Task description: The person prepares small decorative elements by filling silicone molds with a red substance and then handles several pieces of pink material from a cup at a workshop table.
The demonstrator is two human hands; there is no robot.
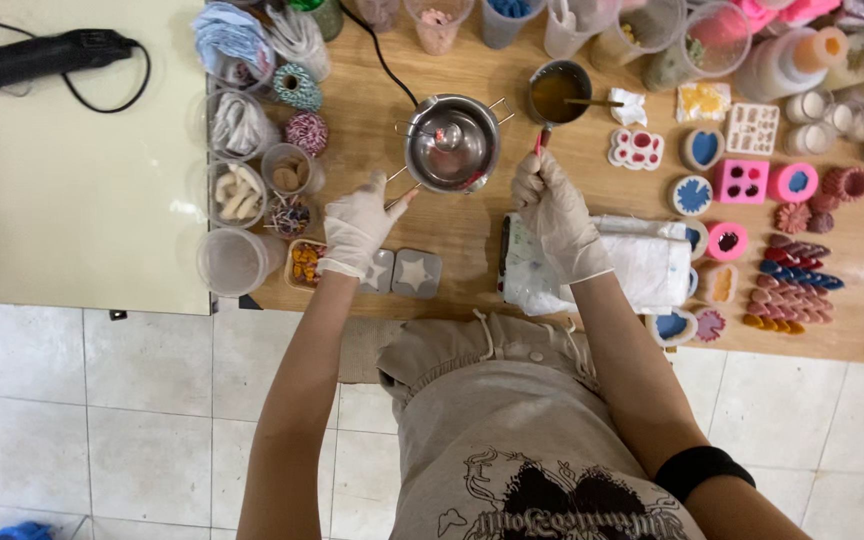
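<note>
Both gloved hands work at the wooden bench [432,250]. The left hand [357,228] has its fingers closed on the wire handle of the steel bowl [451,142], which looks nearly empty. The right hand [552,205] clamps the red handle of the small pot [559,92], full of amber liquid with a stick inside. The coloured moulds [742,180] nearby already look filled; 2 star tins [404,272] sit below.

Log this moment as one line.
left hand: at steel pot handle | right hand: holding small pan handle | wooden table
</note>
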